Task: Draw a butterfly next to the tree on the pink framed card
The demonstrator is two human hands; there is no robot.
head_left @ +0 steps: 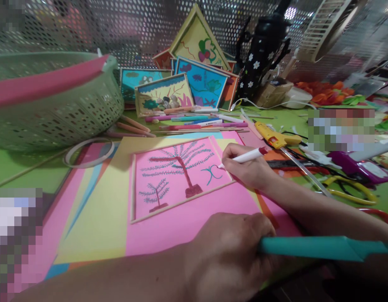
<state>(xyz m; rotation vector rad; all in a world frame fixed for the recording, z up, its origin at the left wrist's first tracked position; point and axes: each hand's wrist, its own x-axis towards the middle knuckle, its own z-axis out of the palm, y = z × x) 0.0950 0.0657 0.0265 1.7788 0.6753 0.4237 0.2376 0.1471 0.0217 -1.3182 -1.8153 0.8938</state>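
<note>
My right hand (pixel 246 163) is closed round a white marker (pixel 249 156) with a dark red end. Its tip is at the pink picture (pixel 172 209), beside a few curved green and dark lines. Thin wooden sticks frame this picture, which shows a large and a small tree with brown trunks and dark feathery branches. Closer to me, my left hand (pixel 231 251) is a fist around a teal marker (pixel 310 247) that points right. The left fingertips are hidden behind the back of the hand. Under the picture lie sheets of pink and yellow paper (pixel 96 209).
A green basket (pixel 87 100) stands at left, near a tape roll (pixel 89 153). Behind are several framed pictures (pixel 202 82), loose markers (pixel 200 121) and a black flowered flask (pixel 257 63). To the right lie a yellow glue gun (pixel 274 135), yellow-handled scissors (pixel 366 197) and a purple tool (pixel 359 167).
</note>
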